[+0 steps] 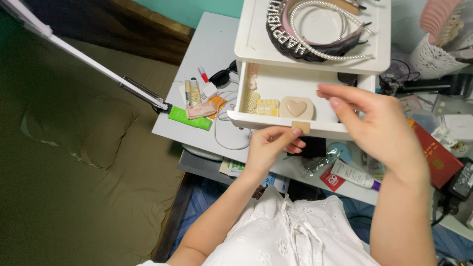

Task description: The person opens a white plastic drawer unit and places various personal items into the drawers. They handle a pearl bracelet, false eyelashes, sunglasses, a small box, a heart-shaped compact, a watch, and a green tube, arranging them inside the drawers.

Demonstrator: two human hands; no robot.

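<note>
White plastic drawer, pulled out over the grey desk, holds a beige heart-embossed case; left hand grip pinched on its tan pull tab; right hand hovers above, fingers apart.

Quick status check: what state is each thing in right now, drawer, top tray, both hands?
White drawer: pulled open, small items inside.
Beige heart-embossed case: shut, lying in drawer.
White top tray: uncovered, holding headbands.
Left hand: pinching the drawer's tan tab.
Right hand: open, empty, above drawer.
</note>
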